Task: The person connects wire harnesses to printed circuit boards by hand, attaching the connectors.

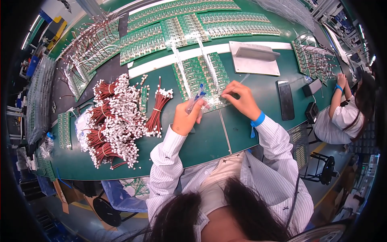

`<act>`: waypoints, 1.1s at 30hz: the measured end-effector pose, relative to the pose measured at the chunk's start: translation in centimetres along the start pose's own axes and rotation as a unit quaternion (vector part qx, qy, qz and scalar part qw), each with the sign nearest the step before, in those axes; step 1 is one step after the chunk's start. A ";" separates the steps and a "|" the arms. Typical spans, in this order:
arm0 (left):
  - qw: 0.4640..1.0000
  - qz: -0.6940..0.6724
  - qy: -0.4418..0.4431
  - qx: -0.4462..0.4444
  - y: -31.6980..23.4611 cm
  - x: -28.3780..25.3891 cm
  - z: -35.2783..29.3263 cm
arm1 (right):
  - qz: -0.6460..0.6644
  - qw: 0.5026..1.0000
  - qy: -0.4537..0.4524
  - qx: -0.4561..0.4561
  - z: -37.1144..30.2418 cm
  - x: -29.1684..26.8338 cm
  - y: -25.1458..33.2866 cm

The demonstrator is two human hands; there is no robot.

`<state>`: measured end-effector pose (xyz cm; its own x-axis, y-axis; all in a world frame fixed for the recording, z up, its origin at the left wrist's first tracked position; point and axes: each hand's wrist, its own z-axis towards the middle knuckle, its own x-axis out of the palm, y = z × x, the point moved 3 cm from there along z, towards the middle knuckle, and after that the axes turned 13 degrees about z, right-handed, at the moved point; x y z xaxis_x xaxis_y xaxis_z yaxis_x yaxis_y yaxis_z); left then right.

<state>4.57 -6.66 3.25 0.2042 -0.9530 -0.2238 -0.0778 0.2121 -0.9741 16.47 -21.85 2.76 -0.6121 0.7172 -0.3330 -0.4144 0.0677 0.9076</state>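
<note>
My left hand (188, 116) is closed around a crumpled clear plastic piece with blue parts (198, 96), just over the near edge of a green circuit board panel (193, 68). My right hand (243, 99) is in a pinch by the panel's near right corner. A thin pale strip (244, 78) shows above its fingers; whether they grip it or something smaller I cannot make out. Two white strands (209, 66) run lengthwise over the panel. Left of my left hand lies a tied bundle of brown wires with white connectors (158, 109).
A large pile of wire bundles (115, 121) covers the table's left. More board panels (238, 24) line the back. To the right are a metal block (254, 58), a black phone (285, 100) and wired boards (314, 60). A co-worker (342, 109) sits at far right.
</note>
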 end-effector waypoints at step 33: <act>1.000 -0.008 0.004 -0.023 0.2 0.2 0.0 | -0.218 0.953 0.007 -0.211 -1.7 2.1 0.9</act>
<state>4.56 -6.79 3.03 0.1979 -0.9578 -0.2083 -0.1189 0.1875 -0.9751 13.64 -21.46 2.39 -0.3269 0.6749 -0.6615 -0.8637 0.0707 0.4990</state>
